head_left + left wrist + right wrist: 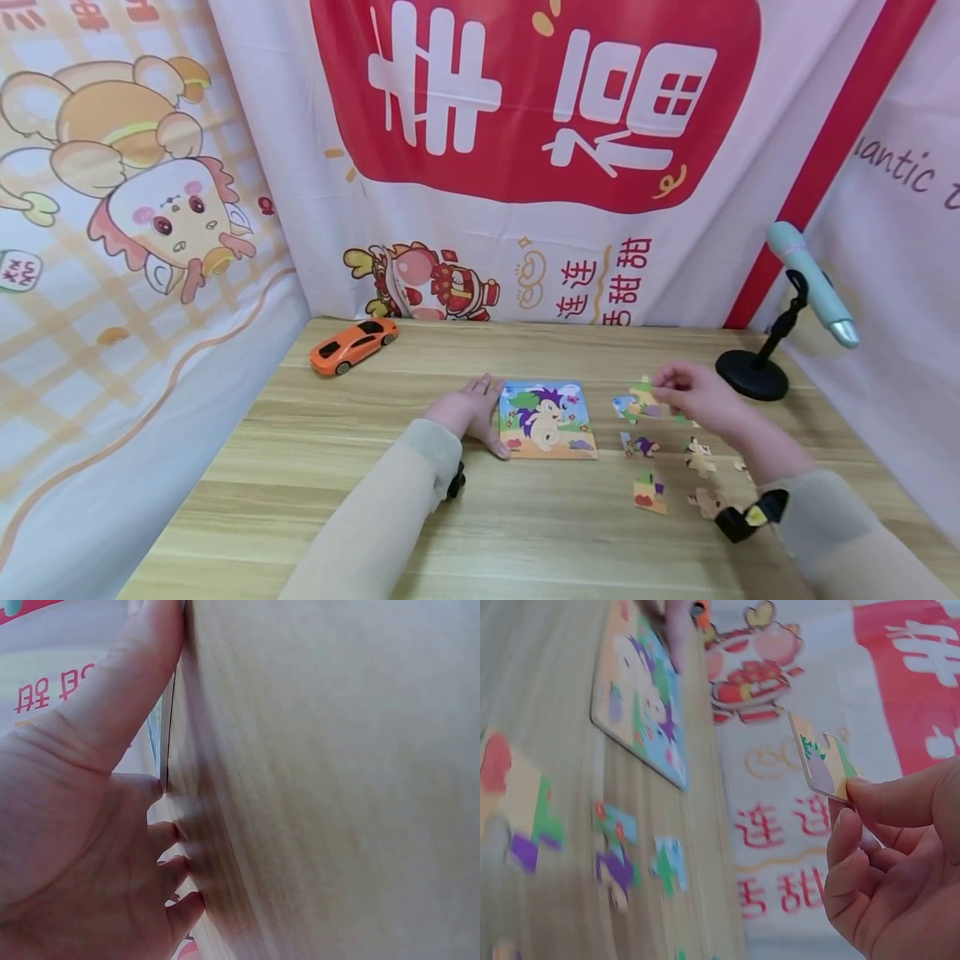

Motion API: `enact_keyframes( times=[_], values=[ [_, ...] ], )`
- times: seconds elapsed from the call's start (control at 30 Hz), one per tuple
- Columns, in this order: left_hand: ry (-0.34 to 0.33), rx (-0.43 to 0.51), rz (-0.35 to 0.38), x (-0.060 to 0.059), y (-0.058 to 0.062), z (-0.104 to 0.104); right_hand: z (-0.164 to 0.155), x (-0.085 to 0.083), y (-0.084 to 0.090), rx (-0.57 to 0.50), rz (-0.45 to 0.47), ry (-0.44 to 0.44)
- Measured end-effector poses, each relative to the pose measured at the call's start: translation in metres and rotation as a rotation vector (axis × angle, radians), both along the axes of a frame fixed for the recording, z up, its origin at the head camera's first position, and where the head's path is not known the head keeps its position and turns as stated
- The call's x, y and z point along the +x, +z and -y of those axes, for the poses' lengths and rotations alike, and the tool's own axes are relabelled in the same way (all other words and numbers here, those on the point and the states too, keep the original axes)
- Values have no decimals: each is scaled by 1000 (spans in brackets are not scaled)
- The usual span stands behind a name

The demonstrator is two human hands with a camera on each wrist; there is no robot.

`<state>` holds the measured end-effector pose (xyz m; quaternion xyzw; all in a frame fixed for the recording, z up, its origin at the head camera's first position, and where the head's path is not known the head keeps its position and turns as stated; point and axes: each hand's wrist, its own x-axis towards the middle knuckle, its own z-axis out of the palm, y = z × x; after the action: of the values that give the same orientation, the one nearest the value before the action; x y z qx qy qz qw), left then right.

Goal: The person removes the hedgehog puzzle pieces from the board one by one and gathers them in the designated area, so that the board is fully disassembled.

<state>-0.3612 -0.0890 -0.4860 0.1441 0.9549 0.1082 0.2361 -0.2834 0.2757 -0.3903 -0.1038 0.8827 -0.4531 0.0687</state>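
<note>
A square puzzle board with a purple-spined hedgehog picture lies flat at mid-table. My left hand rests at its left edge, fingers extended and thumb near the lower left corner. In the left wrist view the thumb and the index finger meet the board's edge, and the other fingertips touch the wood. To the right of the board, my right hand is raised over loose pieces. Its thumb and fingers pinch a puzzle piece, cream and green with a pineapple-like print. Several loose pieces lie below and beside that hand.
An orange toy car stands at the table's back left. At the back right is a light blue microphone on a black round stand. Printed cloths hang behind and on both sides of the wooden table.
</note>
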Motion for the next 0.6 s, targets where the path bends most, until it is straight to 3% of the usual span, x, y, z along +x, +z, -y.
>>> enact_keyframes(
  times=[0.4, 0.6],
  values=[
    [18, 36, 4, 22, 32, 0, -80, 42, -19, 34, 63, -90],
    [4, 48, -15, 25, 32, 1, -115, 59, -32, 70, 161, -84]
  ],
)
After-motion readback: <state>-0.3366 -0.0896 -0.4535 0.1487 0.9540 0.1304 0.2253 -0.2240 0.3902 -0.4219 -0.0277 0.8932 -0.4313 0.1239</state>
